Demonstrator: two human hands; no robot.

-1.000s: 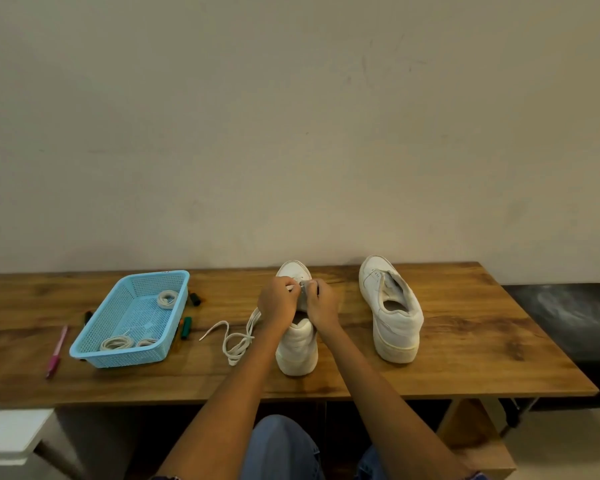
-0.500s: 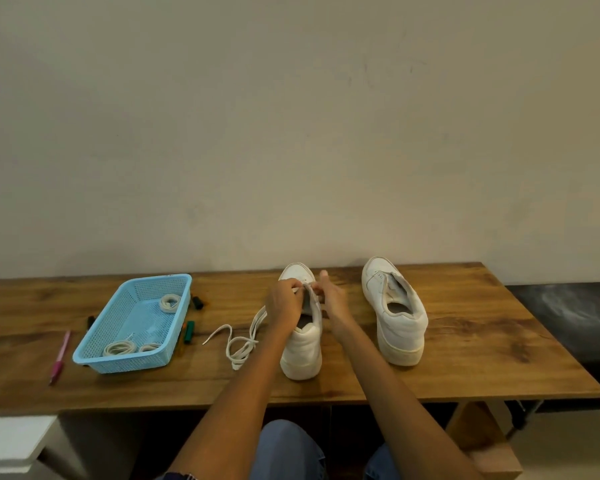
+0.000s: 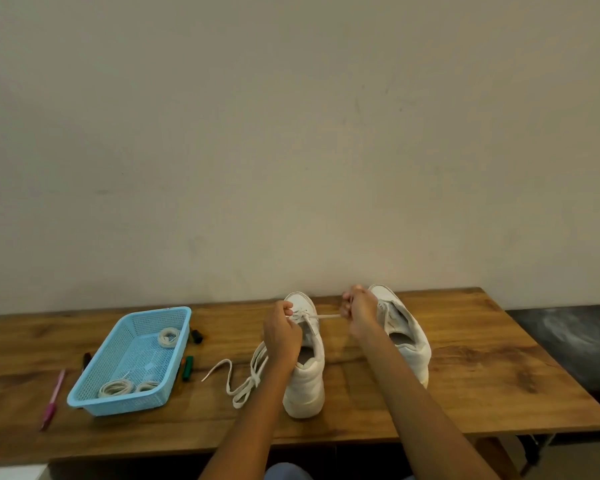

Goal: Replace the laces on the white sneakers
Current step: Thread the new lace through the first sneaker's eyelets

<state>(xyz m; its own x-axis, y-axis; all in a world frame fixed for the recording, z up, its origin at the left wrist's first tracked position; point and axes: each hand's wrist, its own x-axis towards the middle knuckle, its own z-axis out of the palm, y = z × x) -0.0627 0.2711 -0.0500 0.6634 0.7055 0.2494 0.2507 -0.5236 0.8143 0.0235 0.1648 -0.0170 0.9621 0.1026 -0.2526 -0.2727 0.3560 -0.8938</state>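
Observation:
Two white sneakers stand on the wooden table [image 3: 482, 382], heels toward me. My left hand [image 3: 282, 336] holds the nearer sneaker [image 3: 307, 368] at its eyelet side, fingers curled near the lace holes. My right hand [image 3: 359, 308] pinches a white lace [image 3: 323, 317], which runs taut from the shoe's eyelets out to the right. The rest of that lace [image 3: 243, 379] trails in loose loops on the table left of the shoe. The second sneaker [image 3: 406, 337] sits to the right, partly behind my right arm, with no lace visible.
A light blue plastic basket [image 3: 94, 400] with coiled laces [image 3: 168, 336] stands at the left. Markers [image 3: 187, 367] lie beside it and a pink pen [image 3: 53, 398] near the left front edge. A plain wall rises behind the table; a dark surface lies to the right.
My right hand has moved away from the shoe toward the right, drawing a length of lace out taut through the eyelets. My left hand stays on the shoe.

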